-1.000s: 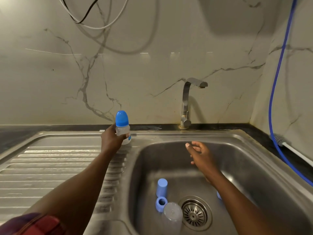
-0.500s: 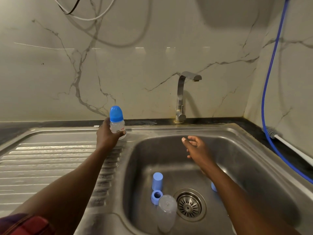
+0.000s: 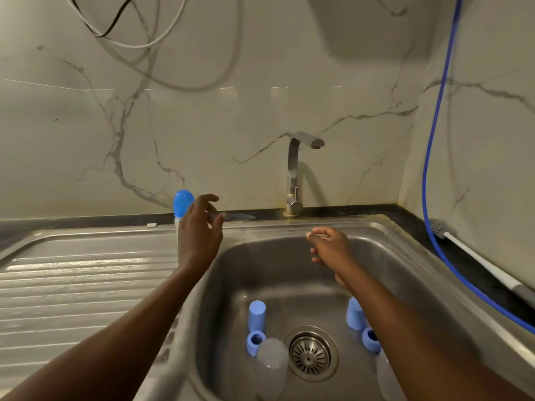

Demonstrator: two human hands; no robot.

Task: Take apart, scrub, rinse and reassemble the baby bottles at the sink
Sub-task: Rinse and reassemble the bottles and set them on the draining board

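Observation:
An assembled baby bottle (image 3: 182, 204) with a blue cap stands upright at the back of the draining board, by the wall. My left hand (image 3: 199, 233) hovers just right of it, fingers spread and holding nothing. My right hand (image 3: 330, 246) hangs over the sink basin (image 3: 385, 273), fingers loosely curled and empty. On the basin floor lie a blue cap (image 3: 256, 315), a blue ring (image 3: 255, 342) and a clear bottle body (image 3: 271, 366) left of the drain. A second blue cap (image 3: 354, 315), a blue ring (image 3: 370, 340) and a clear bottle body (image 3: 386, 377) lie to the right, partly behind my right forearm.
The tap (image 3: 298, 172) stands at the back of the basin with no water running. A bottle brush (image 3: 474, 256) with a white handle lies on the dark counter at the right, beside a blue hose (image 3: 428, 157). The ribbed draining board (image 3: 72, 285) spreads out to the left.
My left hand has let go of the capped bottle, which now stands on the draining board, and has moved a little to its right. My right hand has barely moved.

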